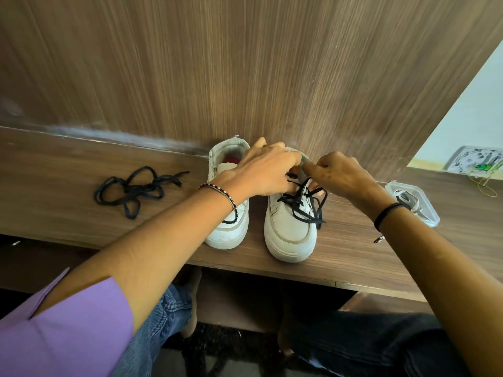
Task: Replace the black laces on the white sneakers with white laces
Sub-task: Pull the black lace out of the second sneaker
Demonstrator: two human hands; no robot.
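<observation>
One loose black lace (136, 189) lies in a tangle on the left part of the table (54, 170), well apart from the shoes. Next, near the middle and close to the front edge, the left sneaker (228, 232) stands with its toe toward the person and its eyelets bare. The left hand (261, 170) reaches across it, with a beaded bracelet (220, 193) on the wrist and the fingers curled over the collar of the right sneaker (291, 238), gripping it. This shoe stands just beside the other, toe at the front edge. The threaded black lace (302, 205) is slack across its tongue, with loops spilling over its right side. The right hand (340, 172) meets the left at the top eyelets, finger and thumb pinching that lace. Near the table's right end sits a clear plastic box (432, 217) with a white lace (402, 192) coiled inside.
</observation>
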